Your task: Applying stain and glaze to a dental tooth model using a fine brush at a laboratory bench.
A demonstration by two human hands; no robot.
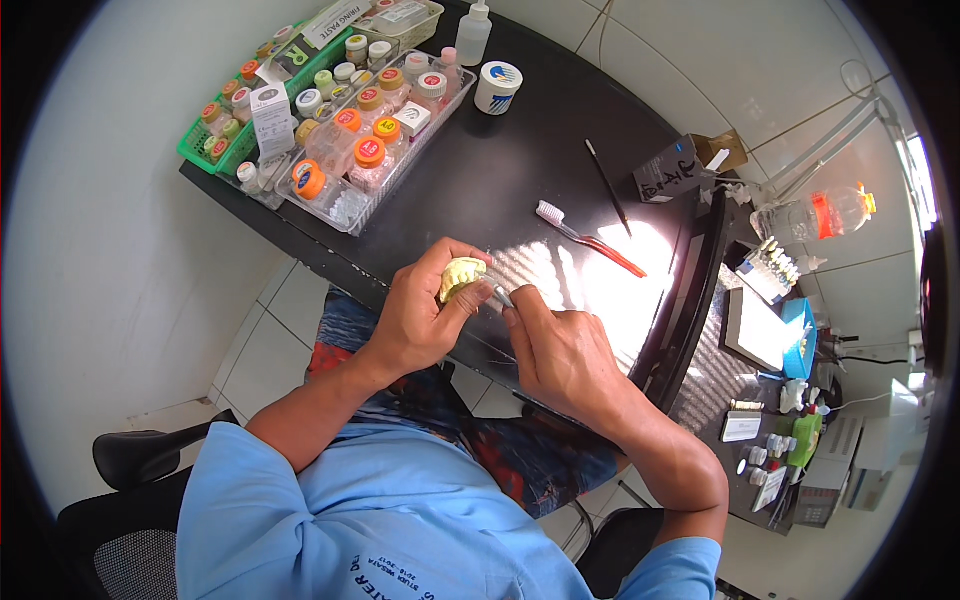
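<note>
My left hand is closed round a pale yellow dental cast, thumb and fingers at its sides, above the near edge of the black desk. Just right of it, my right hand grips a slim metal tool, its working end at the cast and partly hidden by my left thumb. A red-handled toothbrush lies beyond my right hand, with a thin dark brush near it.
Trays of small jars fill the back left, beside a squeeze bottle and white tub. A grey box stands at the back right. A lower side counter holds a blue basket, a lying plastic bottle and small containers.
</note>
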